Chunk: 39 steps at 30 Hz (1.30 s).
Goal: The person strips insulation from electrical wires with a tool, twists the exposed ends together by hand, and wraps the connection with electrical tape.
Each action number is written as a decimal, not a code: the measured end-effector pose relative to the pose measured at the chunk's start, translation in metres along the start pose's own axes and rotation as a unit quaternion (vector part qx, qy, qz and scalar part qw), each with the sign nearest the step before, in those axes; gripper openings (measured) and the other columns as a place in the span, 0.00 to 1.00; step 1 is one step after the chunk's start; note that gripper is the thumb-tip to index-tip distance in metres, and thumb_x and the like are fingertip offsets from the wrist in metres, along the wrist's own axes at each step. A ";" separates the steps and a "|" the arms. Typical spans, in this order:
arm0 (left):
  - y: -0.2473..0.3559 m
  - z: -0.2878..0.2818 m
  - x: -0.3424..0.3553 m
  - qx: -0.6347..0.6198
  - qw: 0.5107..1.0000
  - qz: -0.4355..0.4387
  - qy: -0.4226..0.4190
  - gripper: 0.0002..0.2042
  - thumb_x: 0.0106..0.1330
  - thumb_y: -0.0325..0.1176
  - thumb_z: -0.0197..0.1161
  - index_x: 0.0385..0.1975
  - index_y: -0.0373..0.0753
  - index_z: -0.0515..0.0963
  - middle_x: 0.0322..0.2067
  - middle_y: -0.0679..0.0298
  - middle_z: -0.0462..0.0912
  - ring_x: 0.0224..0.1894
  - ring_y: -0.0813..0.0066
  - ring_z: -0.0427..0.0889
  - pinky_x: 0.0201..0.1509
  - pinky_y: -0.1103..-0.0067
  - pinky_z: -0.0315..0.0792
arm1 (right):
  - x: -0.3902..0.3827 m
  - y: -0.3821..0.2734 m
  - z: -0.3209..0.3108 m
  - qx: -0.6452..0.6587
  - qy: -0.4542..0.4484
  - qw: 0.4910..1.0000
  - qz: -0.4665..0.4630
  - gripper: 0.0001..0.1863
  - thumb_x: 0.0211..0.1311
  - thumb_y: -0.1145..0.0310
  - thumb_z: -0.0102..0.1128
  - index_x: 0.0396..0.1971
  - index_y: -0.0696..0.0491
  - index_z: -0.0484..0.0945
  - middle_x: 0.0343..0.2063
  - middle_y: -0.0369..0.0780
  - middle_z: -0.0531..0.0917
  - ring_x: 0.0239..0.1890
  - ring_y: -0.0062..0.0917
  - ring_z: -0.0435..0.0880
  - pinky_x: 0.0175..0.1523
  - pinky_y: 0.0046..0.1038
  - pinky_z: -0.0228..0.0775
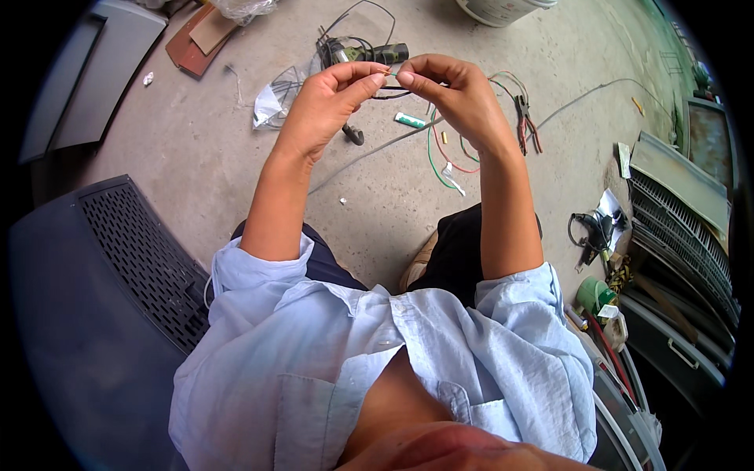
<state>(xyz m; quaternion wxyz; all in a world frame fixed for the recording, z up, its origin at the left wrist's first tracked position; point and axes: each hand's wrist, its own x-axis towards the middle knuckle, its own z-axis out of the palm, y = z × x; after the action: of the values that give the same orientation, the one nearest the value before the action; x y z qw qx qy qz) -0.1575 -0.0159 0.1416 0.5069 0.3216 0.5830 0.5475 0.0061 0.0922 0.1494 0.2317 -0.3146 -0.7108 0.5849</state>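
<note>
Left hand: the person's left hand [320, 106] is raised over the floor, thumb and forefinger pinched narrow on the copper-coloured end of a thin wire.
Right hand: the right hand [454, 98] faces it just beside, its fingertips closed on the green part of the same piece.
Thin wire: the green-and-copper wire [394, 74] spans the small gap between both pinches, at the far middle of the scene; whether it joins the loops below cannot be told.
Progress: the work looks partway along; the copper colour suggests the covering is already off at that end. No finished join can be made out, and what is left is too small to judge.
Pliers: red-handled pliers [523, 118] lie out of use, right of the right hand.
Wire loops: red and green loops [431, 151] lie below the right hand, near a green-and-white tube [409, 120] and a small yellow piece [444, 137].
Power tool: a green-and-black tool [386, 53] lies beyond the hands, a clear plastic bag [271, 108] to its left.
Floor: bare, speckled concrete [353, 235], crossed by a grey cable [369, 152].
Room: a cluttered workspace; a dark perforated casing [141, 235] near left, brown boards [188, 43] far left, a white bucket [503, 11] far, stacked grilles [679, 224] at right.
</note>
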 end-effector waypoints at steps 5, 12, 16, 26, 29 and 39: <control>-0.002 0.000 0.001 0.015 1.000 -0.020 -0.008 0.14 0.62 0.39 0.66 0.43 0.41 0.80 0.35 0.74 0.83 0.35 0.90 0.75 0.40 0.89 0.67 | 0.000 0.003 0.001 -0.006 0.007 1.000 0.024 0.12 0.59 0.64 0.64 0.35 0.58 0.82 0.27 0.33 0.82 0.31 0.15 0.75 0.37 0.20 0.68; -0.001 0.003 0.000 -0.017 0.999 -0.035 -0.001 0.13 0.61 0.40 0.66 0.42 0.42 0.80 0.34 0.74 0.83 0.36 0.90 0.77 0.42 0.89 0.68 | -0.001 -0.003 0.001 -0.031 0.012 0.998 0.050 0.12 0.60 0.65 0.64 0.37 0.58 0.82 0.29 0.33 0.82 0.35 0.15 0.78 0.42 0.18 0.69; 0.001 0.004 -0.001 -0.017 0.999 -0.034 -0.002 0.13 0.61 0.40 0.66 0.42 0.41 0.80 0.35 0.74 0.83 0.37 0.89 0.77 0.42 0.88 0.69 | -0.001 0.001 0.003 -0.035 0.028 0.999 0.012 0.13 0.58 0.63 0.63 0.33 0.59 0.82 0.22 0.33 0.81 0.23 0.13 0.72 0.28 0.18 0.65; 0.000 0.003 -0.002 -0.021 1.000 -0.022 0.004 0.13 0.61 0.38 0.66 0.42 0.39 0.80 0.33 0.71 0.82 0.37 0.87 0.78 0.44 0.88 0.70 | -0.001 0.000 0.006 -0.045 0.048 0.998 0.014 0.14 0.56 0.61 0.65 0.31 0.59 0.83 0.19 0.33 0.80 0.21 0.12 0.72 0.25 0.18 0.63; 0.001 0.003 -0.003 -0.018 1.000 -0.016 0.005 0.13 0.61 0.38 0.66 0.42 0.39 0.80 0.33 0.71 0.82 0.36 0.87 0.78 0.43 0.88 0.70 | -0.001 0.001 0.007 -0.045 0.049 0.998 0.015 0.14 0.56 0.61 0.65 0.32 0.58 0.84 0.19 0.33 0.80 0.21 0.12 0.73 0.25 0.18 0.63; 0.000 0.003 -0.002 -0.014 0.999 -0.026 0.021 0.14 0.61 0.40 0.66 0.41 0.38 0.81 0.33 0.69 0.84 0.36 0.85 0.78 0.41 0.87 0.70 | -0.001 0.000 0.008 -0.035 0.037 0.998 0.035 0.12 0.55 0.64 0.66 0.32 0.59 0.84 0.22 0.34 0.82 0.24 0.13 0.75 0.29 0.18 0.67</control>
<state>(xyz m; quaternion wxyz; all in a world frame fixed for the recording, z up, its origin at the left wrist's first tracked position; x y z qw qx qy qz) -0.1543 -0.0171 0.1422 0.5130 0.2873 0.5939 0.5492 0.0014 0.0862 0.1476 0.2260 -0.3682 -0.7103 0.5557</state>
